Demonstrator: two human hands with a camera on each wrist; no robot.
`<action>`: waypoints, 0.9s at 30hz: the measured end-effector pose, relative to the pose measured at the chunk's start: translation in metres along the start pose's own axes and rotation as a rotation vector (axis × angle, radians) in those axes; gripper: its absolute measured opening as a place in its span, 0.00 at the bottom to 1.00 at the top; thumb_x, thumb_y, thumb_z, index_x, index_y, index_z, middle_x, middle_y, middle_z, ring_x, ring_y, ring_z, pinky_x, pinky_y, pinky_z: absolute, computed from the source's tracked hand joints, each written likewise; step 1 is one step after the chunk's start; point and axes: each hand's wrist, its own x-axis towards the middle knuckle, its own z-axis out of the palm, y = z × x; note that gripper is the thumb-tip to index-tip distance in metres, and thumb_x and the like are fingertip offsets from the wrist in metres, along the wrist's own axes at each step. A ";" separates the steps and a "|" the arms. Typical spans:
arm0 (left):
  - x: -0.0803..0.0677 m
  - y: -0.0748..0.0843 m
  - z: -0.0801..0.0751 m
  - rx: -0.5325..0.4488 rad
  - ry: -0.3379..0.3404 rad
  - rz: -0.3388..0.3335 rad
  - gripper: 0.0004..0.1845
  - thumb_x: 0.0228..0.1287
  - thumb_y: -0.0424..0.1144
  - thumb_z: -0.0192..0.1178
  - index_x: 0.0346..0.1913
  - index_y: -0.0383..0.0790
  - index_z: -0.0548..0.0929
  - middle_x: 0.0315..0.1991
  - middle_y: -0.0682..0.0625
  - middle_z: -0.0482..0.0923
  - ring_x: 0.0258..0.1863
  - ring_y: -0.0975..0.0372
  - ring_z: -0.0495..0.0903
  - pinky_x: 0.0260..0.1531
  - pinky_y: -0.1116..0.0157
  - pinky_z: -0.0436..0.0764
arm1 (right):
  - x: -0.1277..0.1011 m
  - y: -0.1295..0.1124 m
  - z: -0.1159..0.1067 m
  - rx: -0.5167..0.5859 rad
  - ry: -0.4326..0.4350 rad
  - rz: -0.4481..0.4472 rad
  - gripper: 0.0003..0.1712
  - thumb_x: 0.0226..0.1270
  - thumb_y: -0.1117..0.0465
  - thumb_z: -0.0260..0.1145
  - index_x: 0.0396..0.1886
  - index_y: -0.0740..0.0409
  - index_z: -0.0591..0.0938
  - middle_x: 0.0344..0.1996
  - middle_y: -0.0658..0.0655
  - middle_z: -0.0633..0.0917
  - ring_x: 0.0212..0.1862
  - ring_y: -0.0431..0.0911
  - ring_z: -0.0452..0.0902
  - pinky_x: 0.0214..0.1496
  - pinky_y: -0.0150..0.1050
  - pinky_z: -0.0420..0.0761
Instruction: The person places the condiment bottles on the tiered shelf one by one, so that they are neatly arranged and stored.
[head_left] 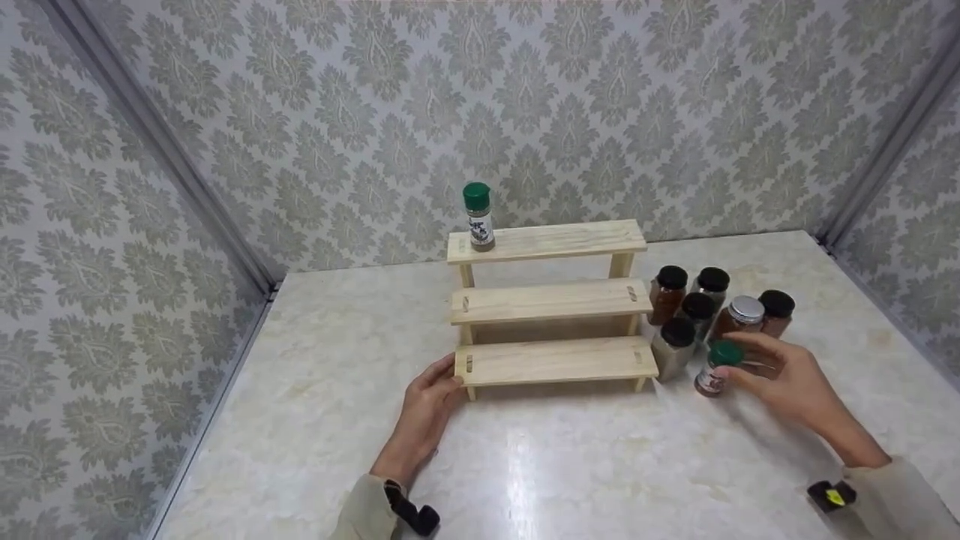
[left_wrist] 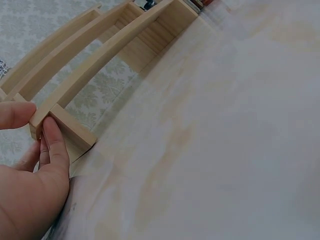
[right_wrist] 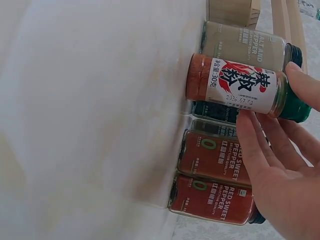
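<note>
A three-tier wooden rack (head_left: 555,361) stands on the table, and my left hand (head_left: 424,420) grips the left end of its lowest tier. In the left wrist view the thumb lies over the board's corner (left_wrist: 42,117), with fingers beneath it. My right hand (head_left: 799,382) pinches a small green-capped chili powder bottle (right_wrist: 242,85) between thumb and fingers, near the cap. Whether that bottle's base touches the table I cannot tell. Another green-capped spice bottle (head_left: 480,225) is upright on the top tier's left end.
Several spice jars cluster right of the rack: a salt and pepper jar (right_wrist: 240,45), red sweet pepper jars (right_wrist: 212,200), and one with a silver lid (head_left: 746,310). Patterned wall panels (head_left: 480,112) enclose the back and sides of the pale table (head_left: 315,420).
</note>
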 end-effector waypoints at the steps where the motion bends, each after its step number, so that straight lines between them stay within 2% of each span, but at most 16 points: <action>1: 0.000 0.001 0.000 -0.001 0.002 0.000 0.34 0.74 0.29 0.55 0.80 0.26 0.62 0.80 0.31 0.61 0.74 0.51 0.72 0.73 0.61 0.75 | 0.001 0.000 0.000 -0.003 0.003 -0.002 0.30 0.69 0.62 0.77 0.68 0.66 0.81 0.58 0.69 0.85 0.49 0.19 0.78 0.51 0.17 0.81; 4: 0.001 0.001 0.001 -0.004 0.003 0.001 0.33 0.75 0.29 0.55 0.80 0.26 0.62 0.80 0.32 0.62 0.75 0.50 0.71 0.75 0.59 0.74 | 0.001 0.000 0.000 -0.002 0.016 -0.008 0.29 0.68 0.64 0.78 0.66 0.66 0.82 0.54 0.53 0.87 0.48 0.20 0.80 0.51 0.18 0.81; 7: 0.001 0.002 0.002 0.000 0.004 0.000 0.33 0.75 0.30 0.56 0.80 0.26 0.62 0.79 0.31 0.62 0.75 0.50 0.71 0.75 0.58 0.73 | 0.000 0.001 -0.001 0.002 0.034 -0.009 0.28 0.67 0.65 0.78 0.65 0.65 0.83 0.50 0.33 0.84 0.47 0.20 0.80 0.50 0.18 0.82; 10: -0.001 0.001 0.001 -0.006 0.006 -0.001 0.34 0.75 0.30 0.55 0.80 0.26 0.62 0.79 0.31 0.62 0.74 0.51 0.72 0.75 0.59 0.74 | 0.001 0.000 -0.001 0.017 0.048 -0.013 0.28 0.65 0.67 0.79 0.64 0.66 0.84 0.47 0.24 0.81 0.46 0.21 0.81 0.49 0.19 0.82; 16: -0.003 0.000 0.000 -0.003 0.008 0.003 0.35 0.74 0.30 0.55 0.80 0.26 0.61 0.80 0.31 0.61 0.75 0.49 0.71 0.76 0.57 0.73 | 0.006 -0.007 -0.005 0.042 0.082 -0.035 0.28 0.64 0.69 0.79 0.64 0.67 0.84 0.47 0.27 0.83 0.46 0.23 0.83 0.49 0.19 0.83; 22: -0.004 0.000 0.001 0.015 0.016 -0.001 0.35 0.73 0.30 0.55 0.81 0.27 0.61 0.81 0.32 0.60 0.77 0.47 0.70 0.78 0.54 0.70 | 0.014 -0.022 -0.013 0.055 0.142 -0.096 0.27 0.66 0.71 0.77 0.64 0.65 0.84 0.44 0.33 0.86 0.46 0.25 0.83 0.49 0.18 0.82; 27: -0.004 0.001 0.000 0.028 0.007 0.007 0.35 0.74 0.31 0.55 0.81 0.27 0.62 0.80 0.31 0.61 0.75 0.49 0.71 0.78 0.54 0.70 | 0.024 -0.035 -0.016 0.073 0.194 -0.151 0.27 0.65 0.73 0.76 0.64 0.65 0.84 0.45 0.35 0.86 0.45 0.29 0.84 0.48 0.20 0.82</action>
